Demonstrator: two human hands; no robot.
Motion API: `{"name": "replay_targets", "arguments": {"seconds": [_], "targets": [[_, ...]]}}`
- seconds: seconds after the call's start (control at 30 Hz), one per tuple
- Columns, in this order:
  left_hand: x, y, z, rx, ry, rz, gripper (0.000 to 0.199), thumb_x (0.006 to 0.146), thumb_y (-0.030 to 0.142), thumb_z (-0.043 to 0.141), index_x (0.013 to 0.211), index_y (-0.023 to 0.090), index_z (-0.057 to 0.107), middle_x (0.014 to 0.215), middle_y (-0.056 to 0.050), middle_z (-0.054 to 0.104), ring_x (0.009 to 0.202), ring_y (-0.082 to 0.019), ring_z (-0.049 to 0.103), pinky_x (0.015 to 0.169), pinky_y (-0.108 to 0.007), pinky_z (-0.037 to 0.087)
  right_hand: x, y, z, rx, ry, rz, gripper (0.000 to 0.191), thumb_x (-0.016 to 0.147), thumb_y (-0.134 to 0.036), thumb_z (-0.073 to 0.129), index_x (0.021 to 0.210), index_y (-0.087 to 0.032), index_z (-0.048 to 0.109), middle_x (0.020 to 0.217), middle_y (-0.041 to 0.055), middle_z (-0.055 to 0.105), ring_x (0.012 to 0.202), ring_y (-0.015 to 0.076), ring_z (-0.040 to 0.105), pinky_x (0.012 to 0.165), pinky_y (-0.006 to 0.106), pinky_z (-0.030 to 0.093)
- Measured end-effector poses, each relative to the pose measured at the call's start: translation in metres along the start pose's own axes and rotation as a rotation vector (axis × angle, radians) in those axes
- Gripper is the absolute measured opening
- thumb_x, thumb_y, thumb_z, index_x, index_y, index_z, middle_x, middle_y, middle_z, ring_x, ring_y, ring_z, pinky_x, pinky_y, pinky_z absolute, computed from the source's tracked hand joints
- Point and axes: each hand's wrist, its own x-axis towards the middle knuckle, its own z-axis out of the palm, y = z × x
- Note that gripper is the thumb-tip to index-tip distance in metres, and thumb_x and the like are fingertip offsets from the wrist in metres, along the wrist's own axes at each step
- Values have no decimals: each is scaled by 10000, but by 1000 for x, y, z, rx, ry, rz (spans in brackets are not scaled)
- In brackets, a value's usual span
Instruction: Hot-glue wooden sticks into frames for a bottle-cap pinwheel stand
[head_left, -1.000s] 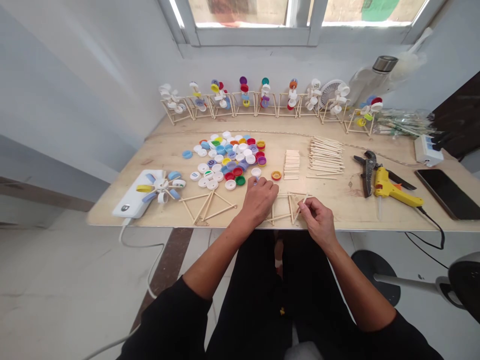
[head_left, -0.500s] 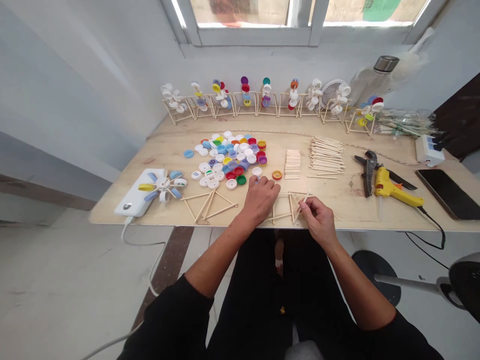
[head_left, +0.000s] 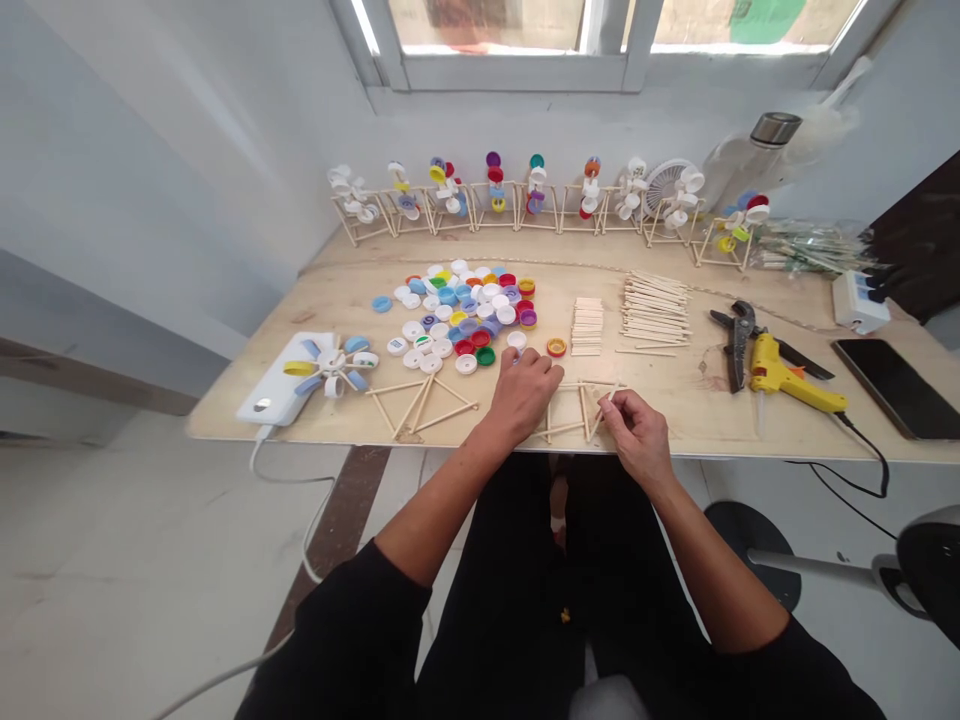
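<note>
My left hand [head_left: 523,395] is closed, fingers curled down over the left side of a small wooden stick frame [head_left: 584,412] at the table's front edge. What lies under its palm is hidden. Between the thumb and fingers of my right hand [head_left: 639,432] is a thin wooden stick [head_left: 598,417], slanting at the right end of that frame. Further left lies a second set of joined sticks [head_left: 415,408]. Just beyond my left hand sits a heap of coloured bottle caps [head_left: 465,310], with a yellow-and-red cap [head_left: 556,347] apart from it.
Short sticks [head_left: 587,327] and longer sticks [head_left: 655,312] lie in stacks. To the right are pliers [head_left: 739,345], a yellow glue gun [head_left: 787,380] and a phone [head_left: 900,388]. A cap pinwheel [head_left: 332,368] rests on a white power bank [head_left: 262,400]. Finished pinwheel stands [head_left: 495,205] line the back.
The whole view has shifted slightly. Both hands keep nearly the same places on the frame and stick, with only a very small movement of the stick in my right fingers.
</note>
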Motion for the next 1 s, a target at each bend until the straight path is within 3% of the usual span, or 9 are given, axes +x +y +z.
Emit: {"name": "replay_targets", "arguments": {"seconds": [0.27, 0.4, 0.5, 0.7, 1.0], "targets": [[-10, 0, -15, -141, 78, -153, 70, 820, 217, 612, 886, 210, 633, 914, -54, 675, 946, -248, 537, 842, -424, 309, 0, -1, 0, 8, -8, -14, 263, 872, -416, 479, 765, -189, 562, 588, -25, 510, 530, 100, 444, 527, 214, 366], [-30, 4, -28, -253, 154, -333, 85, 845, 175, 563, 880, 216, 629, 898, -35, 678, 929, -234, 547, 823, -400, 325, -1, -1, 0, 16, -12, -13, 269, 874, -420, 473, 776, -189, 570, 600, -21, 536, 527, 101, 462, 533, 217, 377], [-49, 12, -31, -332, 161, -391, 95, 831, 147, 567, 865, 217, 623, 876, -24, 676, 915, -223, 553, 831, -391, 328, -1, -1, -1, 18, -18, 1, 265, 872, -419, 479, 806, -186, 585, 625, -15, 566, 540, 106, 489, 548, 220, 392], [-73, 26, -29, -393, 159, -395, 95, 829, 141, 561, 838, 219, 615, 848, -17, 672, 899, -210, 556, 853, -391, 326, -1, 0, -1, 23, -23, 3, 279, 872, -424, 473, 812, -184, 602, 719, 17, 638, 617, 128, 554, 592, 228, 424], [-84, 25, -29, -418, 162, -324, 56, 852, 240, 577, 831, 218, 624, 849, -22, 669, 897, -208, 547, 903, -405, 318, -2, -4, -2, 30, -38, 8, 283, 881, -412, 452, 787, -186, 595, 741, 27, 658, 642, 133, 577, 601, 232, 438]]}}
